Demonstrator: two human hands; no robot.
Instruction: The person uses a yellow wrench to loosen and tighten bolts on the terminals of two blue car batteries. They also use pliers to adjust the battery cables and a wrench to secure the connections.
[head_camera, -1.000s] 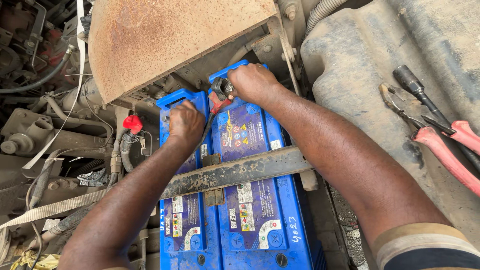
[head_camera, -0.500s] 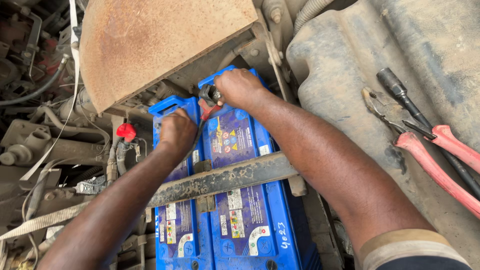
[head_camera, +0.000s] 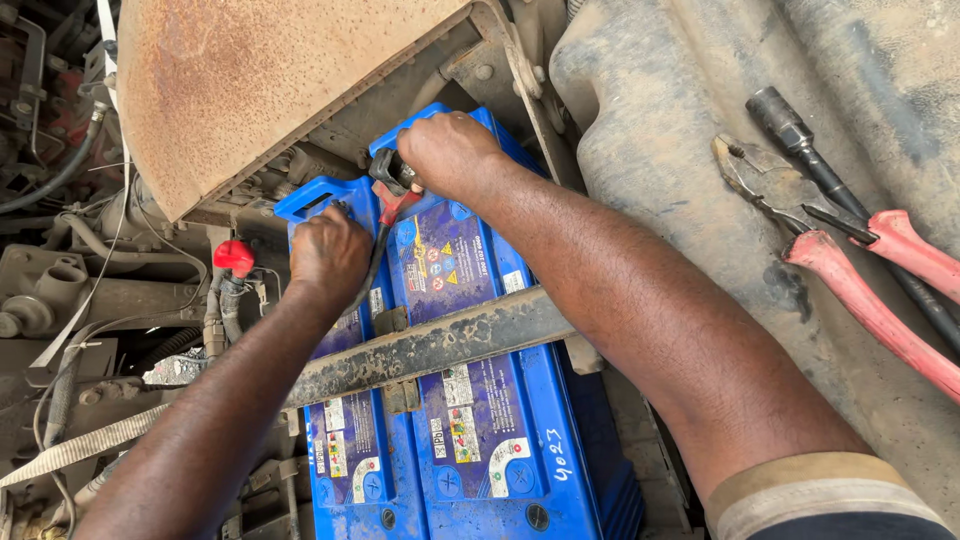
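Note:
Two blue batteries (head_camera: 470, 440) sit side by side in a vehicle bay, held down by a rusty metal bar (head_camera: 430, 345) across their tops. My left hand (head_camera: 328, 255) rests closed on the far end of the left battery, beside a dark cable (head_camera: 372, 268) that runs between the batteries. My right hand (head_camera: 452, 152) grips a black terminal clamp with a red sleeve (head_camera: 392, 185) at the far end of the right battery. What my left fingers hold is hidden.
A rusty brown panel (head_camera: 270, 80) overhangs the batteries' far end. A red terminal cap (head_camera: 234, 256) sits left of the batteries. Red-handled pliers (head_camera: 830, 260) and a black socket tool (head_camera: 800, 140) lie on the dusty grey cover at right. Wires and a strap (head_camera: 80, 445) crowd the left.
The view has shifted slightly. My right hand stays on the terminal clamp and my left hand stays on the left battery; neither has clearly moved.

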